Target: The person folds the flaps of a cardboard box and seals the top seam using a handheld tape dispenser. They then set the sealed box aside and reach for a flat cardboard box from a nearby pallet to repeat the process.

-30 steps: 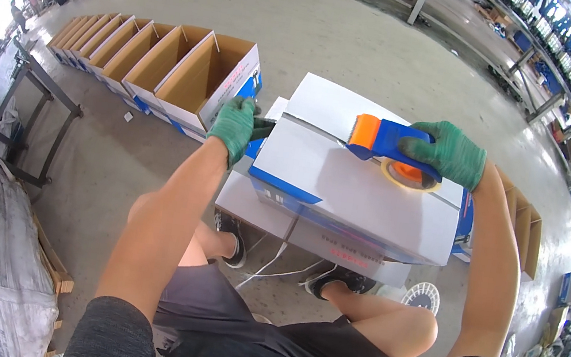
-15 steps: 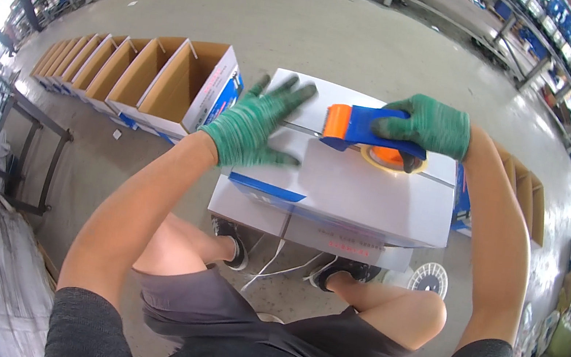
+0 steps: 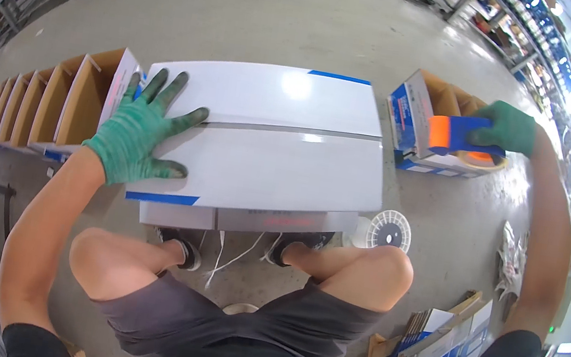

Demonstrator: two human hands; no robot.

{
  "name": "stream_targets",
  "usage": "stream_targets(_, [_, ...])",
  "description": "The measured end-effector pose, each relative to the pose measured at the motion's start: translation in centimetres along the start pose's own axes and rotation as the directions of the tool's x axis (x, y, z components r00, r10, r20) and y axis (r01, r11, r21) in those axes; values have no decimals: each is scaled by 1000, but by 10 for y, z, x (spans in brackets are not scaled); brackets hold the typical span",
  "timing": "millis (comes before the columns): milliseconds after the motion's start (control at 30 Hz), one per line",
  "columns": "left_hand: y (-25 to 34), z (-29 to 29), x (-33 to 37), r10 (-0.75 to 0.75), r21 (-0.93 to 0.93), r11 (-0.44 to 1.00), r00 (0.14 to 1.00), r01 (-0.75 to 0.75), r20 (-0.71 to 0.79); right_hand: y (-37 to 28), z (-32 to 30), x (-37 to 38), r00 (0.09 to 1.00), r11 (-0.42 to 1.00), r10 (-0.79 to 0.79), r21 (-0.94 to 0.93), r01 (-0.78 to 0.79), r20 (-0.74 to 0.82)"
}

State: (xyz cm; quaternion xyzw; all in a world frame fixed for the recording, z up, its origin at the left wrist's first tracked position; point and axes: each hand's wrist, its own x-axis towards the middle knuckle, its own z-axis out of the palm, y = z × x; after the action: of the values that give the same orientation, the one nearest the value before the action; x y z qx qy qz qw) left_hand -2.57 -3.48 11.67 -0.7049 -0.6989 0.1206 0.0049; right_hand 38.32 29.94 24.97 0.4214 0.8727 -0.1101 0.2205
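A white carton with blue corner strips lies in front of my knees, its two top flaps folded down and meeting along a middle seam. My left hand, in a green knit glove with darkened fingertips, rests on the carton's left end, fingers spread across the seam. Off to the right, past the carton's end, my gloved right hand grips a blue and orange tape dispenser. A roll of tape shows under the dispenser. Whether any tape lies along the seam, I cannot tell.
On the left a row of open cartons stands close beside the white carton. More open cartons stand on the right, under the dispenser. A white reel sits by my right knee. Flattened cartons lean at the lower right.
My right hand has carried the tape dispenser from above the seam out past the carton's right end. My left hand stays spread on the left end. The whole view has shifted.
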Motion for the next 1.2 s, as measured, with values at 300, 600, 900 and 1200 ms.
stream_targets(300, [27,-13,24,-21,3,1000,996,21,92,-57,61,55,996,978,45,-206,-29,74])
stream_targets(600, [154,-16,179,547,-1,798,725,-603,-419,-79,67,50,991,979,-97,-172,111,91])
stream_targets(900, [183,-35,201,565,-119,757,734,-643,-376,-65,95,45,973,969,-232,-91,231,6])
stream_targets(1200, [196,-40,207,519,-84,825,809,-558,-278,-56,199,63,997,995,-18,-101,11,-70])
